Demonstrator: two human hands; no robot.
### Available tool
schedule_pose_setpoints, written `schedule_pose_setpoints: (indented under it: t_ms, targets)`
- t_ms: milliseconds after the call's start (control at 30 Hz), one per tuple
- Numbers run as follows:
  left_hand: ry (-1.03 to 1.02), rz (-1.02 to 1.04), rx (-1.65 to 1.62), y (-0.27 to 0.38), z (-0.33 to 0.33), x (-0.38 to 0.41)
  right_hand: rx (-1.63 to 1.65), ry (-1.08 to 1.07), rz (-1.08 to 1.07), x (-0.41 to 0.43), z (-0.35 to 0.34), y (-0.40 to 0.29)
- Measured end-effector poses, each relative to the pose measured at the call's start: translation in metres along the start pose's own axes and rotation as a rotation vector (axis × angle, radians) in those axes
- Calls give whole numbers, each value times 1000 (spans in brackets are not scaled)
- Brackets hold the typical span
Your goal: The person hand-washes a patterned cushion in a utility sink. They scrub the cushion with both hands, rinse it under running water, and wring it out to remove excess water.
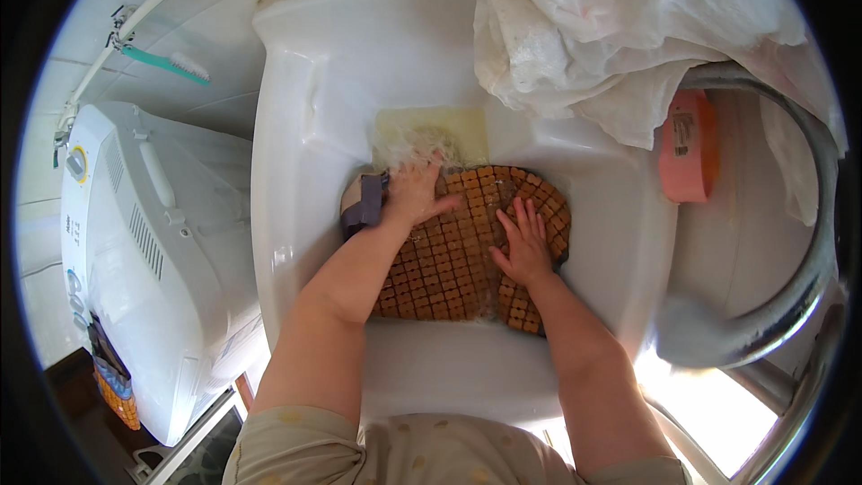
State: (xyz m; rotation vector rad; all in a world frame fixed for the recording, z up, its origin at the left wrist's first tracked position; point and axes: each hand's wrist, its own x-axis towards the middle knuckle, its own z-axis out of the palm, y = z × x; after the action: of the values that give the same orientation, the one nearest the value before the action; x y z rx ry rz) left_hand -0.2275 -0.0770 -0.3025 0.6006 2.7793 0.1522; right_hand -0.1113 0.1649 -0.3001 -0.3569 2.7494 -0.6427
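A mat of small brown tiles, like a bamboo seat mat (438, 269), lies wet in the white basin (404, 34), partly folded at its right side. My left hand (414, 195) is spread at the mat's upper left, its fingertips in splashing water. Beside it a grey and beige cloth edge (363, 201) is turned up. My right hand (525, 242) rests with its fingers apart on the folded right part of the mat. Neither hand grips anything that I can see. Yellowish water (431, 122) shows beyond the left fingertips.
A white washing machine (182, 236) stands at the left, with another tiled mat (118, 404) hanging near it. A green brush (165, 65) hangs on a pipe. White plastic sheeting (606, 34), a pink container (683, 148) and a curved metal tube (818, 215) are at the right.
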Motion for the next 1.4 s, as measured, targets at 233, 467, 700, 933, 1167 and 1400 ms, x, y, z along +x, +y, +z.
schedule_pose_setpoints:
  t_ms: [233,467,700,933,1167,1400]
  targets:
    - [-61,-107,-316,75,-18,11,-148,-254,121,2,-30,-25]
    - [-460,-262,-378,-1,-63,-12,-73,-278,314,3,-83,-35]
    - [55,-61,119,46,-46,-41,0,-239,644,-8,-36,-32]
    - [-45,-62,112,53,-29,-72,32,-49,554,-12,-8,-21]
    - [175,-508,-1226,16,-86,-158,86,-119,669,-22,-38,-12]
    - [111,-913,-1506,29,-93,-216,158,-67,678,-24,-21,-1]
